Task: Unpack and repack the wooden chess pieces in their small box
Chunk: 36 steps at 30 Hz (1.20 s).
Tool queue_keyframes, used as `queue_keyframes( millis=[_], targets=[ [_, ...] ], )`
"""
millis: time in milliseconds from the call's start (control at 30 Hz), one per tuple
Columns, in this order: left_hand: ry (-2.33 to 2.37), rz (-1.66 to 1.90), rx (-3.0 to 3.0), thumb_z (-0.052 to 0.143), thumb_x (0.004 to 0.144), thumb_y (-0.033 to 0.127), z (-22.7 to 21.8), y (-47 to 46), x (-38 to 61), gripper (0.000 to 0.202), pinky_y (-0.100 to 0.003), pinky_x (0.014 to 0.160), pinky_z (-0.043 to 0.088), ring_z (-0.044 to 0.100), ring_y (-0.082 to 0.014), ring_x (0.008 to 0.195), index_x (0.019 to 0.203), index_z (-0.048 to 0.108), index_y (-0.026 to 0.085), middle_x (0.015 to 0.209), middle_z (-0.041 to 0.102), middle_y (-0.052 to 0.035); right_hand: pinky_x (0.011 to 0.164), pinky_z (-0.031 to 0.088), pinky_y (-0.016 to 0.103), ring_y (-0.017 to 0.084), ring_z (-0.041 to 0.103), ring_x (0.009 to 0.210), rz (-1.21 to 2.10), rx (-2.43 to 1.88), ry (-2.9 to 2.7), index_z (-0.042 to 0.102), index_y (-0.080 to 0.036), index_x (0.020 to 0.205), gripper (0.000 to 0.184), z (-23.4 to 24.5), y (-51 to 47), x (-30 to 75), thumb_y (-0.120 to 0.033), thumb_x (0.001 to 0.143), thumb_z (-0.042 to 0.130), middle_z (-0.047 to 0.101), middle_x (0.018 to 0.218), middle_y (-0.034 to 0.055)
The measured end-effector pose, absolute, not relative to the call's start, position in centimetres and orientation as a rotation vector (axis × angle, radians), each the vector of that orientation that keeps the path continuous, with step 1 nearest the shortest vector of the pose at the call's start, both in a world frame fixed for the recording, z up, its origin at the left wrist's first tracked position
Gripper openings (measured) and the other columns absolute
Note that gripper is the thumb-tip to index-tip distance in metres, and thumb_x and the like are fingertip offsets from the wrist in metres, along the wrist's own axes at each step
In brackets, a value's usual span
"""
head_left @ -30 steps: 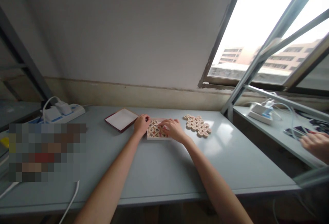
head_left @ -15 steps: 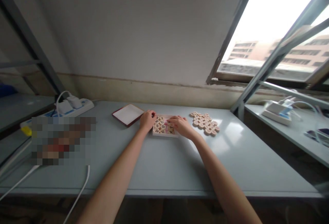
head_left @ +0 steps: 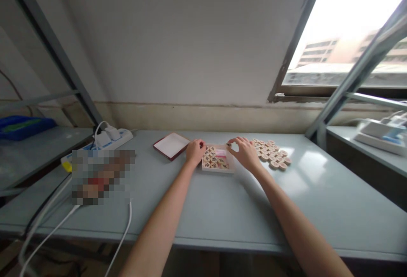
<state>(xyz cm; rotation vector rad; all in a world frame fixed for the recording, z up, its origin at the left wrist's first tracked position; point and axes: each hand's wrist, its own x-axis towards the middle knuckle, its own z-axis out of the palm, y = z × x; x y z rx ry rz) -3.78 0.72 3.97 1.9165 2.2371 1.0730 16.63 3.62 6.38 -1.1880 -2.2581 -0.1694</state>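
A small square box (head_left: 232, 167) holding several round wooden game pieces lies on the grey table (head_left: 206, 209). My left hand (head_left: 194, 151) rests curled against the box's left edge, gripping it. Lifted just above the box's far right corner, my right hand (head_left: 244, 153) pinches one wooden piece (head_left: 228, 144) between thumb and forefinger. A cluster of loose wooden pieces (head_left: 271, 154) lies on the table right of that hand. The box's lid (head_left: 171, 145), dark red with a white inside, sits left of the box.
A white power strip (head_left: 111, 138) with plugs and cables sits at the back left; a blurred patch covers the table's left. A blue tray (head_left: 19, 126) rests on a left shelf. Another power strip (head_left: 381, 135) lies on the right-hand table, under the window.
My right hand has lifted off the pieces in the box with one piece pinched in its fingers. The camera has turned left; the other person's hand at the right edge is gone.
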Motion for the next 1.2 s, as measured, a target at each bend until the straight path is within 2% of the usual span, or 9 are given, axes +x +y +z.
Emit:
queue_keyframes(
  millis=[167, 267, 367, 467, 567, 733, 867, 1000, 1200],
  targets=[
    [2.223, 1.083, 1.919, 0.048, 0.077, 0.025, 3.9, 0.8, -3.8, 0.016, -0.024, 0.072, 0.04, 0.056, -0.0143, 0.077, 0.079, 0.063, 0.018, 0.084, 0.064, -0.0042, 0.077, 0.027, 0.04, 0.026, 0.04, 0.096, -0.388, -1.572, -2.238, 0.06, -0.019, 0.087, 0.023, 6.3, 4.7, 19.5, -0.032, 0.081, 0.042, 0.052, 0.104, 0.011],
    [2.22, 1.07, 1.917, 0.048, 0.077, 0.025, 3.9, 0.9, -3.9, 0.016, -0.024, 0.071, 0.04, 0.057, -0.0144, 0.076, 0.078, 0.063, 0.018, 0.083, 0.065, -0.0041, 0.078, 0.027, 0.042, 0.029, 0.035, 0.1, -0.461, -1.718, -2.22, 0.057, -0.017, 0.098, 0.026, 5.7, 5.2, 21.2, -0.025, 0.08, 0.039, 0.046, 0.113, 0.014],
    [2.217, 1.062, 1.915, 0.048, 0.077, 0.026, 3.9, 0.9, -3.9, 0.016, -0.024, 0.07, 0.04, 0.057, -0.0146, 0.075, 0.078, 0.063, 0.018, 0.081, 0.065, -0.0039, 0.079, 0.027, 0.042, 0.029, 0.033, 0.103, -0.43, -1.752, -2.17, 0.053, -0.022, 0.108, 0.032, 5.0, 5.8, 22.3, -0.023, 0.078, 0.042, 0.041, 0.119, 0.0121],
    [2.213, 1.078, 1.928, 0.048, 0.076, 0.026, 4.0, 0.8, -3.8, 0.016, -0.024, 0.07, 0.041, 0.057, -0.0146, 0.075, 0.078, 0.063, 0.019, 0.083, 0.065, -0.0036, 0.082, 0.025, 0.044, 0.028, 0.033, 0.105, -0.41, -1.683, -2.198, 0.056, -0.028, 0.102, 0.029, 4.6, 6.2, 22.7, -0.021, 0.077, 0.043, 0.041, 0.122, 0.0077],
    [2.222, 1.074, 1.933, 0.048, 0.077, 0.026, 4.2, 0.7, -3.7, 0.017, -0.024, 0.071, 0.041, 0.057, -0.0148, 0.076, 0.079, 0.063, 0.019, 0.084, 0.065, -0.0037, 0.086, 0.023, 0.046, 0.028, 0.033, 0.108, -0.418, -1.638, -2.159, 0.058, -0.025, 0.101, 0.03, 5.0, 6.0, 22.0, -0.016, 0.076, 0.044, 0.041, 0.123, 0.0086],
    [2.225, 1.033, 1.93, 0.046, 0.077, 0.027, 4.3, 0.6, -3.7, 0.019, -0.024, 0.072, 0.041, 0.057, -0.0149, 0.077, 0.081, 0.063, 0.018, 0.087, 0.065, -0.0047, 0.083, 0.035, 0.035, 0.021, 0.046, 0.1, 0.08, -1.192, -2.353, 0.05, -0.026, 0.116, 0.041, 7.0, 4.1, 18.9, -0.016, 0.077, 0.049, 0.054, 0.11, 0.0062],
    [2.219, 1.016, 1.94, 0.046, 0.077, 0.028, 4.2, 0.9, -3.9, 0.019, -0.024, 0.069, 0.041, 0.058, -0.0151, 0.075, 0.081, 0.063, 0.019, 0.087, 0.066, -0.0045, 0.072, 0.041, 0.023, 0.013, 0.055, 0.08, 0.63, -0.646, -2.664, 0.059, -0.024, 0.104, 0.03, 8.1, 2.4, 16.9, -0.02, 0.075, 0.058, 0.061, 0.095, 0.0022],
    [2.24, 1.009, 1.94, 0.047, 0.076, 0.029, 4.0, 1.0, -3.9, 0.02, -0.024, 0.069, 0.042, 0.059, -0.0156, 0.075, 0.082, 0.063, 0.019, 0.087, 0.066, -0.0046, 0.071, 0.041, 0.022, 0.013, 0.056, 0.079, 0.594, -0.68, -2.634, 0.064, -0.02, 0.093, 0.018, 7.9, 1.8, 16.2, -0.022, 0.077, 0.057, 0.061, 0.092, 0.0045],
    [2.233, 1.006, 1.951, 0.046, 0.077, 0.029, 4.0, 1.1, -3.9, 0.02, -0.024, 0.069, 0.042, 0.058, -0.0154, 0.076, 0.081, 0.063, 0.019, 0.087, 0.066, -0.004, 0.072, 0.041, 0.022, 0.014, 0.057, 0.083, 0.477, -0.826, -2.641, 0.065, -0.021, 0.097, 0.025, 7.1, 2.4, 16.3, -0.014, 0.078, 0.05, 0.062, 0.097, 0.005]
  ],
)
